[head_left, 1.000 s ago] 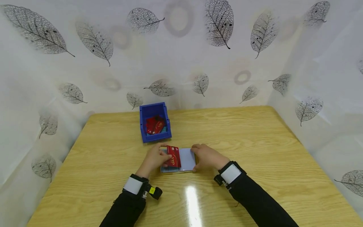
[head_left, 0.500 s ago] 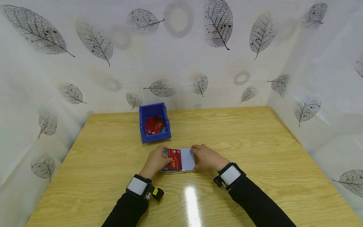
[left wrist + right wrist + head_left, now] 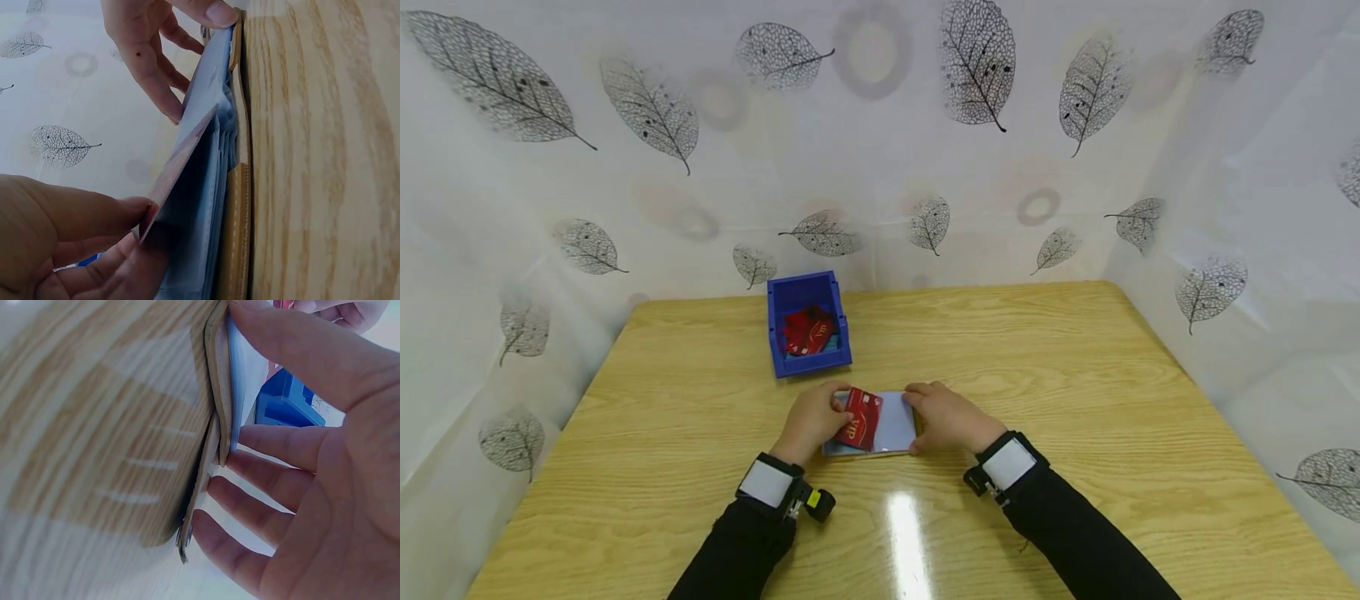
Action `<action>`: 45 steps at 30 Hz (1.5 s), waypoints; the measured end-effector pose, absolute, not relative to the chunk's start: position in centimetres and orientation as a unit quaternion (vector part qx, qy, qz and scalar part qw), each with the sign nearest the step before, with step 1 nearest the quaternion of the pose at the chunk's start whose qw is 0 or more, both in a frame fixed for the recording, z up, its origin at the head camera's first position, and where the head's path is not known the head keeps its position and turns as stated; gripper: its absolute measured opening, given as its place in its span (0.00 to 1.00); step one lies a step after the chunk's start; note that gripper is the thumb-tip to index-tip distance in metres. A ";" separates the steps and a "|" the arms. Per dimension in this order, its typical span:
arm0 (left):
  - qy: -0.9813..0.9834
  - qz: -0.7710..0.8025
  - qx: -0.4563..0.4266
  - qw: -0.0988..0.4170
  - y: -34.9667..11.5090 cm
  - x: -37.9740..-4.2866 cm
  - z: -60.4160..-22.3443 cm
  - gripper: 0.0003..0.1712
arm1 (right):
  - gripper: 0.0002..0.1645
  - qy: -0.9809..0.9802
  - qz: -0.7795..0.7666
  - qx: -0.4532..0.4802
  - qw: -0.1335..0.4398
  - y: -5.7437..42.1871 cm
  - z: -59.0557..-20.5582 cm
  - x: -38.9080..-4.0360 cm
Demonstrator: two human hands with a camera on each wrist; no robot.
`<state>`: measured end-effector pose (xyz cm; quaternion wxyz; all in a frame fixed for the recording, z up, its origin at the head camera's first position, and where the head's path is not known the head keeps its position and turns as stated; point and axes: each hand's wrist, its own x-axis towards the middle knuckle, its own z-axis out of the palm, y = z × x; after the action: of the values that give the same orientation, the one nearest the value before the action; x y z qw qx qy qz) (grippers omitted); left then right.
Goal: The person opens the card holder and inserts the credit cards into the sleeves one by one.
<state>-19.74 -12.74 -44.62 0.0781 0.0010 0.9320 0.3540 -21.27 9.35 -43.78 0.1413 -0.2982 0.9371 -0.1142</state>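
A card holder (image 3: 895, 425) lies spread on the table, with a tan stitched cover (image 3: 236, 225) and clear plastic sleeves (image 3: 219, 187). My left hand (image 3: 811, 423) pinches a red VIP card (image 3: 865, 417) by its left side, between thumb and fingers. In the left wrist view that card slants over the sleeves, its far edge right at the fold and its near edge lifted. My right hand (image 3: 953, 417) holds the right side of the holder, thumb at the near edge and fingers at the far edge. In the right wrist view several fingertips (image 3: 250, 437) lie along the cover's edge.
Behind the holder, to the left, stands a blue bin (image 3: 812, 363) with several red cards (image 3: 810, 331) inside. The wooden table (image 3: 1037, 350) reaches back to a white curtain (image 3: 880, 150) printed with leaves.
The red card was tilted, then lay flatter and straight over the left sleeves; now it is turned clockwise, its top leaning right. The right hand has stayed on the holder.
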 end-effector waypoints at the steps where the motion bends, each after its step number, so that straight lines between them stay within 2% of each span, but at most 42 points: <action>1: 0.935 0.347 0.001 0.072 -12.7 -19.9 -44.6 0.26 | 0.47 0.937 -0.114 -0.299 0.141 9.3 -43.8 -21.3; 13: 0.937 0.346 -0.016 0.053 -11.1 -19.8 -44.4 0.23 | 0.47 0.938 -0.113 -0.300 0.129 9.2 -43.8 -21.4; 26: 0.942 0.334 0.008 0.029 -8.8 -19.9 -44.9 0.26 | 0.49 0.939 -0.130 -0.288 0.134 9.2 -43.8 -21.6; 32: 0.927 0.371 0.025 0.049 -7.5 -19.6 -44.5 0.26 | 0.50 0.939 -0.156 -0.276 0.135 9.9 -43.9 -21.9; 38: 0.915 0.395 0.067 0.055 -5.9 -19.3 -44.6 0.24 | 0.59 0.936 -0.181 -0.271 0.136 11.0 -43.8 -22.5; 45: 0.921 0.375 0.094 0.052 -7.1 -19.1 -44.7 0.25 | 0.59 0.932 -0.184 -0.278 0.143 11.6 -43.9 -22.6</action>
<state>-19.06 -7.15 -44.74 0.0523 0.0939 0.9208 0.3749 -22.59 11.60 -43.88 0.1433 -0.2783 0.9317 -0.1840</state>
